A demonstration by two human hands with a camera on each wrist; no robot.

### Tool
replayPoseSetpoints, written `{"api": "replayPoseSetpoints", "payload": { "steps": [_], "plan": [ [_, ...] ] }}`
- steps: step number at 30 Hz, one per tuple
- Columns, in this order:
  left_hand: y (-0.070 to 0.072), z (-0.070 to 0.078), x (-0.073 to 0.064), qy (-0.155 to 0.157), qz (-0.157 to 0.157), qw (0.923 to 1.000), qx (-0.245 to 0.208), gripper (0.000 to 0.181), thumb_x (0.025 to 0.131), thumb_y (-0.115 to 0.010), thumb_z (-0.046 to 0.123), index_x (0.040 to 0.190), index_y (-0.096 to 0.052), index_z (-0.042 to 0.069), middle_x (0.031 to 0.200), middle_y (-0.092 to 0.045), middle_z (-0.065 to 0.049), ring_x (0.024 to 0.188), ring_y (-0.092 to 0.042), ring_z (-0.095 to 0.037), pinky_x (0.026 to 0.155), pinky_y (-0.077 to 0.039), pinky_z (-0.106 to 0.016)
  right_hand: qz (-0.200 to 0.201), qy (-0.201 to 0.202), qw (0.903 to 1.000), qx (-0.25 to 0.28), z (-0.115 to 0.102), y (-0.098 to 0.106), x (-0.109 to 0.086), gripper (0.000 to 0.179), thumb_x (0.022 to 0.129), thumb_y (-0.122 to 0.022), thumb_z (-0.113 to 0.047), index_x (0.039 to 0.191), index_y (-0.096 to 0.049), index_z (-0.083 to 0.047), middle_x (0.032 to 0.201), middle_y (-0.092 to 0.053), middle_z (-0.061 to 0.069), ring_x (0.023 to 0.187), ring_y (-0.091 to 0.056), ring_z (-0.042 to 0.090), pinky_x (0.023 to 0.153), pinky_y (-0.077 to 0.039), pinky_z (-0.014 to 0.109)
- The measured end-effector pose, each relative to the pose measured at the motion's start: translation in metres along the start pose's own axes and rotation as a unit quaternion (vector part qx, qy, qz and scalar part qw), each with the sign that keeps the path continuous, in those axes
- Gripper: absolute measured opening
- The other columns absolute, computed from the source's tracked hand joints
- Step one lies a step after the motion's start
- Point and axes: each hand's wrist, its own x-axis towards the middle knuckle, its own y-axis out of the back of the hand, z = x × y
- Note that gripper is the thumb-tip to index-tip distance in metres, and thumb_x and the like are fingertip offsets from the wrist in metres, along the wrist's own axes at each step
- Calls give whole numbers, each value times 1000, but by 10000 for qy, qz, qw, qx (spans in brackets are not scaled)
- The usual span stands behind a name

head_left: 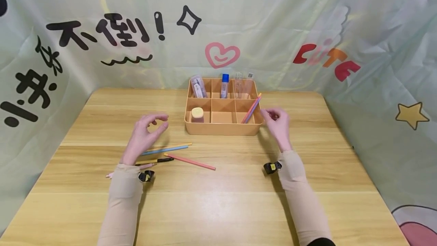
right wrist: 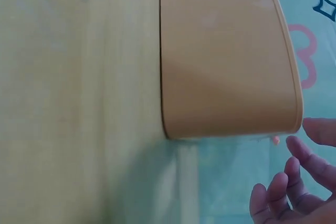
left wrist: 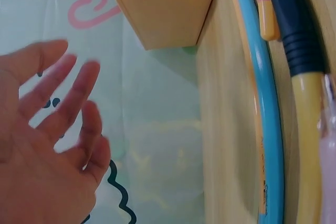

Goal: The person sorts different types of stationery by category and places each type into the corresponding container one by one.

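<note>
A tan six-compartment organizer (head_left: 223, 129) stands at the back of the wooden table. My right hand (head_left: 277, 123) is at its front right corner, loosely bent fingertips right at the rim. In the right wrist view, the thumb and index finger of that hand (right wrist: 310, 182) are parted beside the organizer wall (right wrist: 226, 77). Two pencils, pink and purple (head_left: 251, 109), lean in the front right compartment. My left hand (head_left: 145, 136) hovers to the organizer's left, thumb and fingers spread, holding nothing. Below it lie a blue pencil (head_left: 167, 150) and a yellow pencil (head_left: 186, 144).
A pink pencil (head_left: 191, 161), a black-and-yellow pen (head_left: 165, 160) and a lilac pen (head_left: 147, 166) lie nearby. The organizer also holds a yellow-capped bottle (head_left: 197, 115), a blue-capped tube (head_left: 224, 86) and clear packs (head_left: 198, 86). A printed cloth (head_left: 266, 29) hangs behind the table.
</note>
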Motion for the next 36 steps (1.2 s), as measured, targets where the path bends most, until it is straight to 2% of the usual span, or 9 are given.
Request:
{"api": "replayPoseSetpoints", "payload": {
  "steps": [3, 6, 11, 16, 18, 22, 27, 31, 36],
  "plan": [
    [0, 0, -1, -28, -561, 9984, 93, 23, 94, -71, 15, 115, -72, 6, 116, -73, -14, 107, -58, -31, 93, -42, -49, 113, -178, 9994, 278, 6, 5, -9, 21, 94, -70, -13, 102, -74, 6, 77, -60, -19, 70, -54, -3, 64, -44, 11],
    [-1, 0, -2, -88, -1154, 9933, 77, 22, 92, -74, 17, 111, -73, 7, 113, -74, -10, 107, -61, -31, 96, -45, -54, 100, -472, 9971, 593, 9, 9, -17, 23, 95, -68, -13, 106, -73, 7, 81, -63, -20, 73, -56, -3, 68, -45, 11],
    [-5, -1, -4, -103, -1815, 9832, 180, 20, 85, -81, 17, 103, -76, 9, 98, -75, -3, 99, -62, -25, 94, -47, -47, -166, -808, 9900, 1146, 0, 16, -25, 26, 96, -65, -9, 113, -69, 11, 91, -69, -6, 76, -60, 3, 72, -52, 15],
    [-11, -4, -3, 76, -2327, 9720, 320, 20, 81, -84, 14, 99, -77, 9, 97, -74, -6, 93, -61, -22, 87, -48, -41, -217, -889, 9842, 1518, 8, 16, -25, 31, 98, -64, -11, 119, -65, 11, 93, -71, -2, 77, -62, 7, 72, -53, 18],
    [-14, -4, -2, 172, -2470, 9681, 385, 21, 80, -85, 16, 98, -77, 10, 95, -73, -6, 89, -60, -21, 84, -48, -37, -198, -877, 9833, 1585, 14, 15, -24, 31, 98, -64, -12, 120, -64, 10, 91, -71, -6, 78, -64, 8, 73, -54, 18],
    [-20, -2, -1, 237, -2796, 9590, 388, 21, 77, -88, 20, 94, -77, 12, 91, -68, -7, 84, -56, -21, 75, -44, -27, -253, -879, 9818, 1664, 9, 17, -24, 31, 99, -61, -9, 121, -62, 13, 84, -68, -14, 78, -64, 6, 71, -53, 17],
    [-25, -2, -1, 402, -3138, 9480, 350, 19, 77, -87, 20, 91, -77, 12, 95, -66, -7, 88, -53, -19, 80, -43, -29, -215, -864, 9819, 1672, 15, 16, -24, 31, 100, -62, -12, 120, -63, 11, 88, -70, -6, 80, -65, 10, 73, -55, 22],
    [-27, -1, -2, 486, -3209, 9449, 434, 17, 77, -87, 19, 90, -77, 14, 96, -65, -5, 90, -53, -18, 84, -44, -32, -230, -848, 9827, 1628, 15, 16, -24, 29, 100, -61, -11, 118, -64, 12, 86, -69, -5, 78, -64, 9, 72, -55, 23],
    [-32, -1, -2, 425, -3188, 9455, 503, 14, 77, -87, 14, 87, -78, 13, 88, -61, -5, 84, -48, -16, 79, -40, -28, -301, -805, 9830, 1621, 15, 16, -24, 28, 100, -61, -10, 118, -64, 12, 84, -68, -7, 77, -64, 8, 72, -55, 24]
  ]
}}
